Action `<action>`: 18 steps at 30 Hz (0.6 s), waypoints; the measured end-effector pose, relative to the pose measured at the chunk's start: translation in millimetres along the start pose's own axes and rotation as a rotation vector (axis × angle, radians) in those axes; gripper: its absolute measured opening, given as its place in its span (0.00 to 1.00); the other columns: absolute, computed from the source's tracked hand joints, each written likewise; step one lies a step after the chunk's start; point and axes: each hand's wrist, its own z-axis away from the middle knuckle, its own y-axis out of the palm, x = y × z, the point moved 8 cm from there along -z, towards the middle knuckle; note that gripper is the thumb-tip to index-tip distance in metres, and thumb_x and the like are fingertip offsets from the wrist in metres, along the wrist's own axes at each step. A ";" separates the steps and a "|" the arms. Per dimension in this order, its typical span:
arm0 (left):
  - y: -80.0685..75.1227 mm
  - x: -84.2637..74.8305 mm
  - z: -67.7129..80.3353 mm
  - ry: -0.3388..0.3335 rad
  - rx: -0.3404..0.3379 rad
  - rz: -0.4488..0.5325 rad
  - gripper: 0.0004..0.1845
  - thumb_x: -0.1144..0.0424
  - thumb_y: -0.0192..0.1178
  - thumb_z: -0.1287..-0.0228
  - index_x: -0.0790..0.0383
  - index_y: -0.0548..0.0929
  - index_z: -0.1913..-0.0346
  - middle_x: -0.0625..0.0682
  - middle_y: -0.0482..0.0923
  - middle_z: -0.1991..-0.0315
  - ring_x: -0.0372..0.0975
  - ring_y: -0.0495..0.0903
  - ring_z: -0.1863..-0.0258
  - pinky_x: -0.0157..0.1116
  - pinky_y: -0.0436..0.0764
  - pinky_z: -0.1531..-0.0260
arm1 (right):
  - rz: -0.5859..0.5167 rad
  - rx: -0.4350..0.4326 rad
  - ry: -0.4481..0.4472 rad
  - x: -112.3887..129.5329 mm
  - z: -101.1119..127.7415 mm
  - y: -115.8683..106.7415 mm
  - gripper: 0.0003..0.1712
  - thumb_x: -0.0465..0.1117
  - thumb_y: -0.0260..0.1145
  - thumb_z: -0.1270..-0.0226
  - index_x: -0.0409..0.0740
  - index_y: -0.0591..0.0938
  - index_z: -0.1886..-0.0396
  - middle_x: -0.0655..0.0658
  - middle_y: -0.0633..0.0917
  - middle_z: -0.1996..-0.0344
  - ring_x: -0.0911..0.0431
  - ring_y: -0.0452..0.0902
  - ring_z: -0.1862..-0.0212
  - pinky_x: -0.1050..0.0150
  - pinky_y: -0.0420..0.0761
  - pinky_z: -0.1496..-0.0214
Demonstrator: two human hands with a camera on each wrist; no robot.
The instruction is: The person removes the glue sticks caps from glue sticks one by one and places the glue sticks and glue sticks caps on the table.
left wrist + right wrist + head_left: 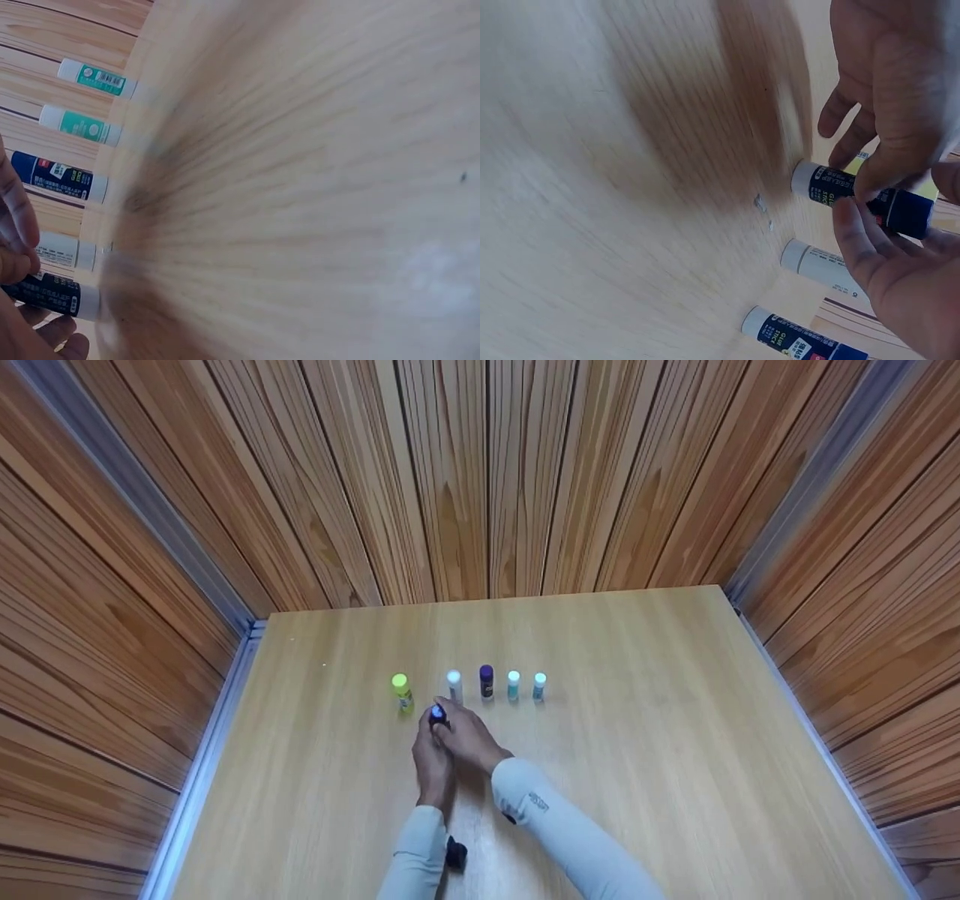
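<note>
A navy glue stick (437, 714) with a white base stands upright between my two hands. My left hand (433, 757) holds it from the left, thumb and fingers curled on its barrel. From the right, my right hand (471, 736) pinches the upper part of the same stick; its fingers partly hide the navy cap (910, 214). Just beyond the hands, a white glue stick (454, 685) stands upright. To its right is another dark glue stick (487, 682), its label readable in the right wrist view.
Two small teal-and-white glue sticks (514, 686) stand at the right end of the row. A yellow-green glue stick (402, 691) is at the left. The wooden tabletop (660, 735) meets wood-panelled walls (465, 472). Small pale specks (760, 202) lie near the held stick.
</note>
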 end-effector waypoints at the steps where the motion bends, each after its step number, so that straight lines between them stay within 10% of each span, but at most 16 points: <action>1: 0.6 0.1 0.5 0.001 -0.001 0.004 0.22 0.68 0.43 0.24 0.61 0.64 0.30 0.53 0.67 0.32 0.42 0.64 0.32 0.41 0.64 0.34 | 0.018 -0.018 -0.018 0.4 0.4 -1.0 0.30 0.36 0.57 0.28 0.36 0.64 0.29 0.38 0.69 0.33 0.48 0.62 0.31 0.57 0.61 0.30; 18: 8.3 -4.6 9.0 0.092 -0.045 -0.019 0.16 0.72 0.56 0.33 0.67 0.79 0.43 0.59 0.80 0.46 0.47 0.77 0.44 0.43 0.75 0.44 | 0.198 -0.227 -0.075 -6.4 21.8 -20.0 0.20 0.37 0.61 0.31 0.35 0.77 0.41 0.39 0.82 0.50 0.48 0.78 0.46 0.56 0.76 0.42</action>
